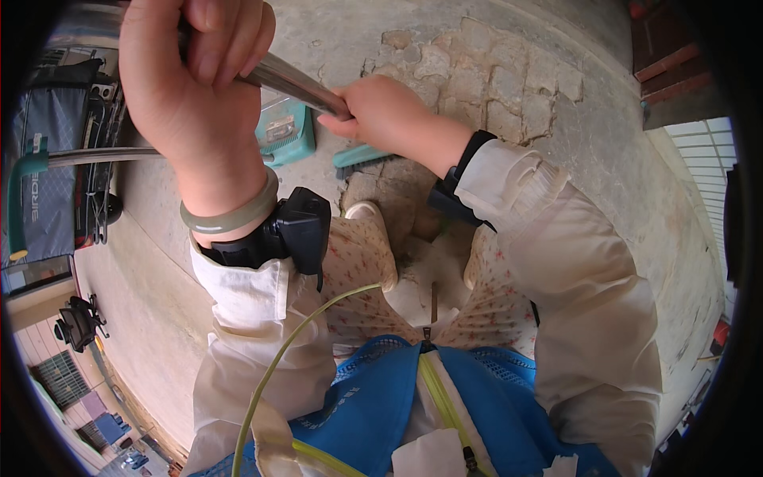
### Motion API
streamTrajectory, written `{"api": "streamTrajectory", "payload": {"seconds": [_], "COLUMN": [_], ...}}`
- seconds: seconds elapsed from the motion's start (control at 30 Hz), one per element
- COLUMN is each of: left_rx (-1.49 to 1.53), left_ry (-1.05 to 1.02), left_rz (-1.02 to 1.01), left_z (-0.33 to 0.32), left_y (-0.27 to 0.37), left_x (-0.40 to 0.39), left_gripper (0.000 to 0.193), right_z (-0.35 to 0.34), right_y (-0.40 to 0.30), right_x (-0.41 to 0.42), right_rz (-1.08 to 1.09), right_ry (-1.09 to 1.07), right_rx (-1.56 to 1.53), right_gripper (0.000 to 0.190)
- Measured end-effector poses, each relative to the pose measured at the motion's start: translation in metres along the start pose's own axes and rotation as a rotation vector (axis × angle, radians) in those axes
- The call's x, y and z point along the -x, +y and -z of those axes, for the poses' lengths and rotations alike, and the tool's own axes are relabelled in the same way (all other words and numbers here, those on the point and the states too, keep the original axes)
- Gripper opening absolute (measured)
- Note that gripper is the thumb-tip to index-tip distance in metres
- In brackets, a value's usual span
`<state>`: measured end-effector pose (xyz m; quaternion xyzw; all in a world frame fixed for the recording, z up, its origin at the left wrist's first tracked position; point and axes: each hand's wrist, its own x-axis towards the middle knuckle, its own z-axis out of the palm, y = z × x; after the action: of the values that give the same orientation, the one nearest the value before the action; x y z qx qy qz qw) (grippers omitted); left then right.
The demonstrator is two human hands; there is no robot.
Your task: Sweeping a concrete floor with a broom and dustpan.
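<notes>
My left hand (199, 65) is wrapped around the upper part of a shiny metal pole (298, 86). Lower down the same pole, my right hand (387, 110) grips it with the thumb side towards the left. A teal broom head (360, 156) with dark bristles rests at the ground beneath my right hand; its join to the pole is hidden. Left of it lies a teal dustpan (304, 134) with some debris in it. The dustpan's metal handle (101, 156) passes behind my left wrist and ends in a curved teal grip (27, 185).
Concrete floor (155, 238) surrounds me, with a broken, cracked patch of stones (495, 83) ahead. A dark grey bag (50, 131) on a frame stands at the left. A white tiled wall (703, 146) and a reddish-brown wooden item (667, 53) are at the right.
</notes>
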<state>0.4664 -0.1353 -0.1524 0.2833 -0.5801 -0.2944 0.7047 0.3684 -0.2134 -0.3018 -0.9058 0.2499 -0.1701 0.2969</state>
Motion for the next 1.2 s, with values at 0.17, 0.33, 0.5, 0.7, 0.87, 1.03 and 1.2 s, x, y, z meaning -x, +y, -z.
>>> {"api": "streamTrajectory", "payload": {"seconds": [0.17, 0.33, 0.5, 0.7, 0.87, 1.03, 1.2], "left_rx": [-0.011, 0.141, 0.167, 0.074, 0.061, 0.097, 0.118], "left_ry": [-0.011, -0.076, -0.15, 0.025, 0.061, -0.094, -0.016], "left_rz": [-0.057, -0.065, -0.031, 0.009, -0.007, -0.058, 0.024], "left_z": [0.007, 0.021, 0.022, 0.013, 0.013, 0.021, 0.016], "left_y": [-0.003, 0.017, 0.021, -0.007, -0.012, 0.022, 0.035], "left_x": [0.001, -0.002, -0.003, -0.001, 0.001, -0.002, -0.002], "left_gripper": [0.039, 0.038, 0.037, 0.035, 0.036, 0.035, 0.032], "right_z": [0.015, 0.023, 0.013, 0.005, 0.008, 0.018, 0.013], "right_y": [0.006, -0.006, -0.019, 0.002, 0.019, -0.012, -0.03], "right_x": [-0.005, 0.002, 0.006, 0.003, -0.003, 0.003, 0.004], "right_rz": [-0.059, 0.032, 0.01, -0.041, -0.047, 0.036, 0.08], "right_ry": [0.067, 0.103, -0.011, -0.011, 0.116, 0.054, -0.078], "right_rx": [0.133, 0.19, 0.047, 0.024, 0.165, 0.153, 0.028], "right_gripper": [0.024, 0.022, 0.023, 0.026, 0.028, 0.023, 0.023]}}
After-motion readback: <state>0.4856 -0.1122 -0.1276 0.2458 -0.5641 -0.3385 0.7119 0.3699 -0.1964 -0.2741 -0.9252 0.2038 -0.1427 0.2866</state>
